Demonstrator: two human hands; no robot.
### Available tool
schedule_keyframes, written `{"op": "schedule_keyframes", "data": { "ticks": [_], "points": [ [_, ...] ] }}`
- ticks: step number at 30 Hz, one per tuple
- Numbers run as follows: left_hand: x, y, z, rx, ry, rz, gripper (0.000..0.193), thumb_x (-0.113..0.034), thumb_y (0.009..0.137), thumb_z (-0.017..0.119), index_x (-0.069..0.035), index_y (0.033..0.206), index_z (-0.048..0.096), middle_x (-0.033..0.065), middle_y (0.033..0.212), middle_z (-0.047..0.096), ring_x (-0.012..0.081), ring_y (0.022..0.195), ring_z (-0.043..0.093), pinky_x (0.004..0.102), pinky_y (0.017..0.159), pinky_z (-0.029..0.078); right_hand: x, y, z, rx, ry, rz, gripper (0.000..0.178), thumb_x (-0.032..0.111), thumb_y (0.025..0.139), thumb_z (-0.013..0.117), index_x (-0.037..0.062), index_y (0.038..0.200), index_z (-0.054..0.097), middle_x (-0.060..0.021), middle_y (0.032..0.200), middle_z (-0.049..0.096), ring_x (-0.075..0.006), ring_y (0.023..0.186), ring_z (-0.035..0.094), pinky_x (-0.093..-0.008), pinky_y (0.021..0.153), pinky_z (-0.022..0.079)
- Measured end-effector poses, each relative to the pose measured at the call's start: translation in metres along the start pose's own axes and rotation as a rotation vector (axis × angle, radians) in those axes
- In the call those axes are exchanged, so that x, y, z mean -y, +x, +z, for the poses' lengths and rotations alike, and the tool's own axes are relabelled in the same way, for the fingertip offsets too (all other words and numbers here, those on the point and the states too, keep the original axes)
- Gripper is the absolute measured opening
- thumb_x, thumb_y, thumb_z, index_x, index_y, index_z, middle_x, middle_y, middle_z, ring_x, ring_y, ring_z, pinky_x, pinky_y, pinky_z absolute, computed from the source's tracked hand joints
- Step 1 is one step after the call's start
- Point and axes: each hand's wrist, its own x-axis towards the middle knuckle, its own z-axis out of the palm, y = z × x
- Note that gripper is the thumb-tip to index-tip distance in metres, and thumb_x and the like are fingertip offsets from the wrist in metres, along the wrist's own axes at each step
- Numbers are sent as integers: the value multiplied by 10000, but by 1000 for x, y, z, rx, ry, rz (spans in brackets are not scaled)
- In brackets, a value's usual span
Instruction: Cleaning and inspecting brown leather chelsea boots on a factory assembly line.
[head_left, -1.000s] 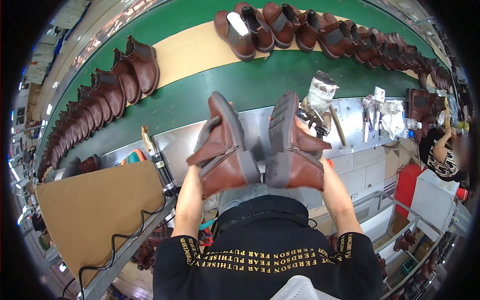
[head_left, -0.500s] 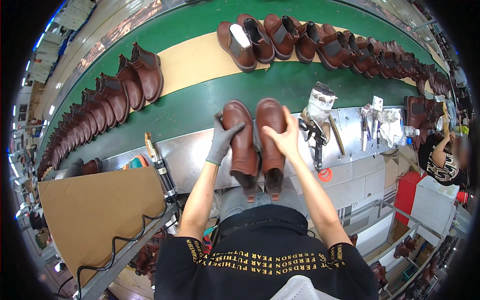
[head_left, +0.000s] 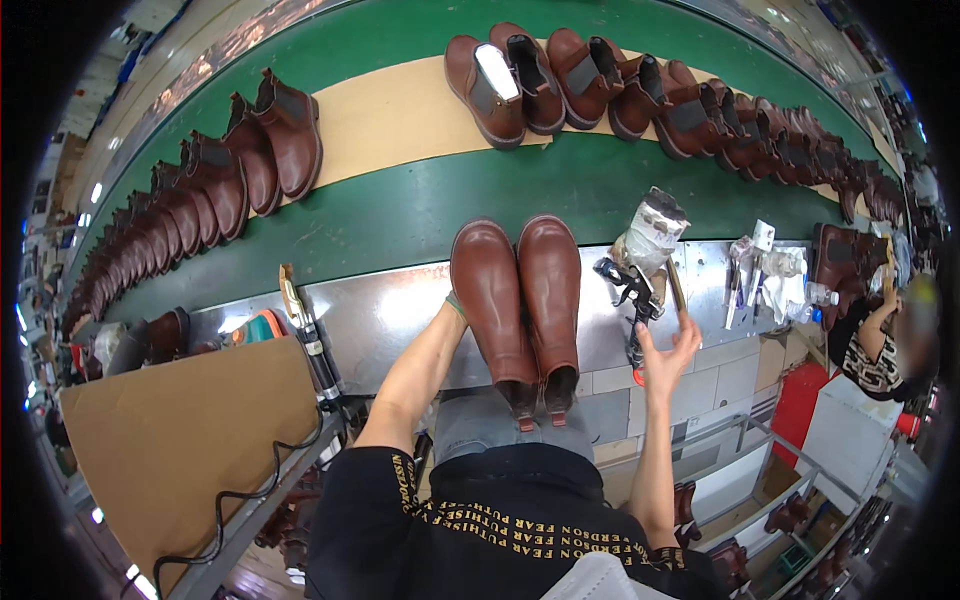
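A pair of brown leather ankle boots, the left boot [head_left: 487,280] and the right boot [head_left: 550,275], lies side by side before me, toes away and heels over my lap. My left hand [head_left: 460,303] reaches beneath the left boot and bears the pair from below; its fingers are hidden behind the leather. To the right, my bare right hand [head_left: 668,352] is open, thumb and fingers apart, beside the handle of a black spray gun [head_left: 636,292]. A plastic-wrapped cup [head_left: 655,228] tops the gun. A thin brown stick [head_left: 677,290] lies alongside.
Rows of similar boots stand on the green bench [head_left: 400,215] at left [head_left: 285,140] and at right [head_left: 585,80]. Brushes [head_left: 735,270] and a white cloth [head_left: 787,290] lie at right. A cardboard sheet [head_left: 200,440] and black cable are lower left. A co-worker [head_left: 880,340] sits far right.
My right hand has left the right boot and moved right to the spray gun. My gloved left hand has gone from the left boot's side to underneath, and the boots now sit closer together.
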Motion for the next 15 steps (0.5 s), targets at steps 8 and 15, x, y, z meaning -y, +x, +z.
{"op": "schedule_keyframes", "data": {
  "ticks": [8,15],
  "points": [
    [4,2,-14,-97,45,14,373,-223,981,387,-46,1305,445,98,1225,549,199,1086,534,351,992,413,-29,39,32,447,227,228,379,349,771,748,-12,769,631,36,597,508,-76,586,402,-278,518,371],
    [3,14,-5,-137,87,17,366,-220,980,390,-46,1296,452,98,1218,553,199,1079,538,351,984,418,72,11,-49,565,454,233,366,61,788,716,-32,1112,573,-32,953,589,-72,813,527,-200,737,439]
  ]
}}
